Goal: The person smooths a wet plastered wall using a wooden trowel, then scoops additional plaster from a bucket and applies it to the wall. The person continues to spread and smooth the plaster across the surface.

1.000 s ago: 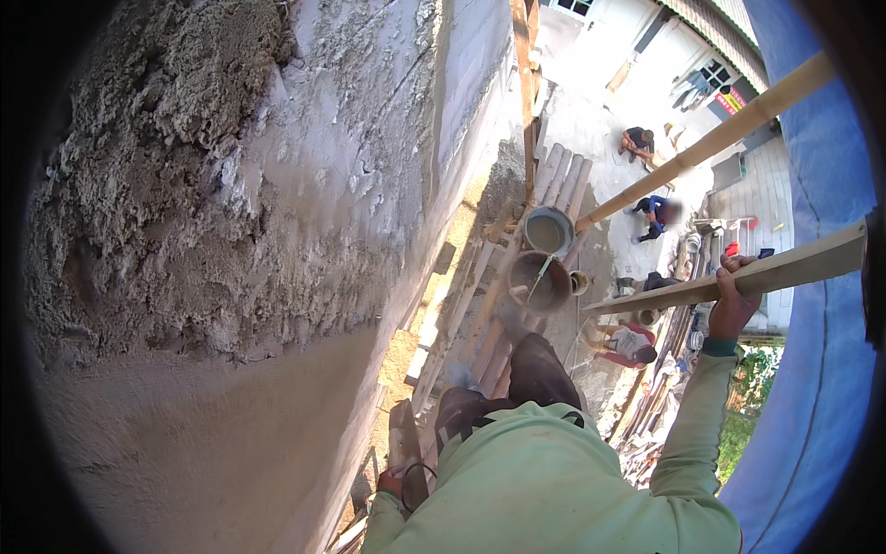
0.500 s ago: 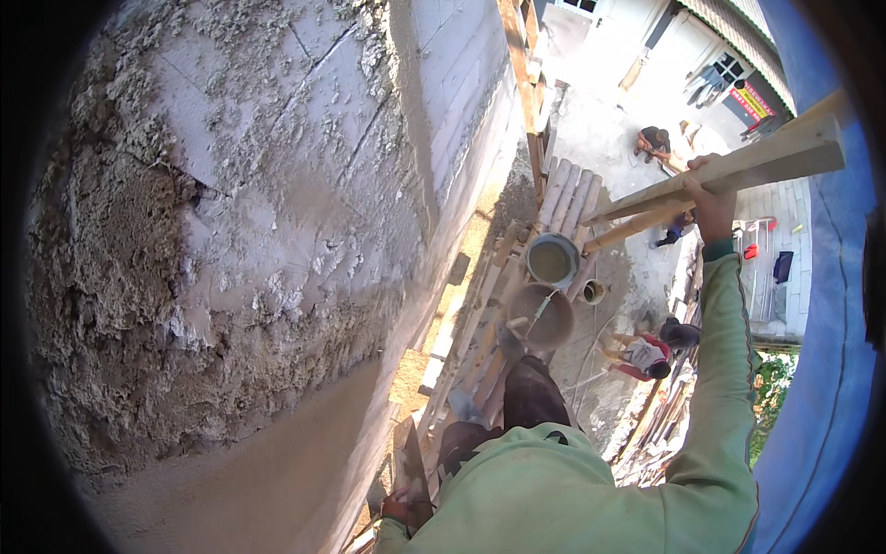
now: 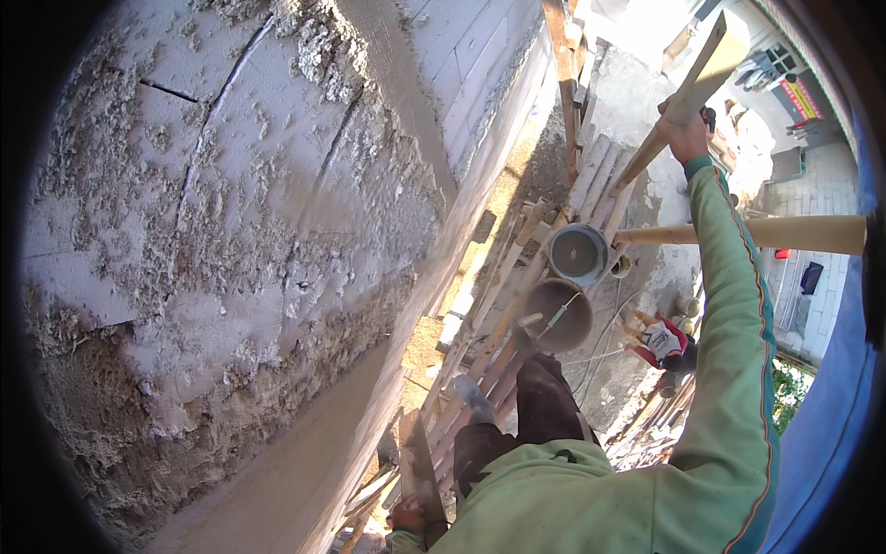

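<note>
My right hand (image 3: 685,138) is closed round a long wooden plank (image 3: 706,78), held out at arm's length on the upper right. The plank slants, its lower end near the bamboo platform. Low in the picture my left hand (image 3: 406,517) grips a second, shorter wooden board (image 3: 417,452), which stands beside my leg. To my left rises a wall (image 3: 231,222), rough with mortar at the middle and smooth along its lower strip. Its block joints show through in places.
A grey bucket (image 3: 579,254) with liquid and a dark basin (image 3: 565,331) with a trowel (image 3: 556,314) across it rest on the bamboo platform (image 3: 595,180). A bamboo pole (image 3: 803,234) crosses beside my right arm. A person (image 3: 663,342) is on the ground below.
My right hand has swung the plank up and leftward, away from the bamboo pole, so it stands steeper. The view has shifted along the wall. My left hand keeps the shorter board.
</note>
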`<state>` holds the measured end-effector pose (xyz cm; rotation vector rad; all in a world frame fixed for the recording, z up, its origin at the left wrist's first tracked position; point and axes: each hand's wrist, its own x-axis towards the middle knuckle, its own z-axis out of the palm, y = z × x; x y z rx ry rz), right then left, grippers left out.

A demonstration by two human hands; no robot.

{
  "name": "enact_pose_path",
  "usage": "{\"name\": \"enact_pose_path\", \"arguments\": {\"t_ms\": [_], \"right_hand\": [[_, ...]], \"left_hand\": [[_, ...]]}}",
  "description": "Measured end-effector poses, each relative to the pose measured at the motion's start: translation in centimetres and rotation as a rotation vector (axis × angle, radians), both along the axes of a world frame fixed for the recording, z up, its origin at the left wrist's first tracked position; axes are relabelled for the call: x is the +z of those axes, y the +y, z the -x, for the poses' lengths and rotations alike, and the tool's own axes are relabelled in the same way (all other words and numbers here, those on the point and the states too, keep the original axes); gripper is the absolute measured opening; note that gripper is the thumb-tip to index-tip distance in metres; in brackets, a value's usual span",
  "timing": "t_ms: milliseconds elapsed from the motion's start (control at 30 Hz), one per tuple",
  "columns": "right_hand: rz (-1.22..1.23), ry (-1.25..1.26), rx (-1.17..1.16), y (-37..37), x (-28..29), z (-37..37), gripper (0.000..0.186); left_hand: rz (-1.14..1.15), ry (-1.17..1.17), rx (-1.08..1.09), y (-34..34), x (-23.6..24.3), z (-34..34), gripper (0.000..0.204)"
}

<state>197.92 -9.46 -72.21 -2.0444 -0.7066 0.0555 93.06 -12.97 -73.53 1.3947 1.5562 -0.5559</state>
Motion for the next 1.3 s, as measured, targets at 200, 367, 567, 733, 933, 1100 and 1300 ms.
{"name": "enact_pose_path", "arguments": {"t_ms": [200,367,567,733,933,1100,1300], "right_hand": [[0.016,0.046,-0.082,3.0,0.5,-2.7,0.044],[0.097,-0.048,-0.135,6.9,-0.5,-5.7,0.043],[0.547,0.007,-0.102,13.6,-2.1,-6.1,0.051],[0.520,-0.121,-0.172,20.3,-3.3,-3.7,0.044],[0.547,-0.179,0.050,25.5,-10.7,-5.0,0.040],[0.415,-0.144,0.136,24.8,-13.1,1.1,0.068],[0.178,0.015,0.317,18.1,-12.5,20.8,0.073]], "left_hand": [[0.025,0.052,-0.017,-2.2,0.7,-3.5,0.051],[0.065,0.018,-0.027,-1.6,0.1,-5.6,0.043],[0.037,0.067,-0.031,1.3,-0.2,-8.6,0.041],[0.002,0.104,-0.031,4.6,1.0,-9.9,0.040],[-0.004,0.132,-0.047,6.3,2.9,-8.7,0.038],[-0.021,0.158,-0.008,4.1,4.1,-6.1,0.037],[-0.037,0.142,0.050,-0.9,2.0,-4.0,0.036]]}}
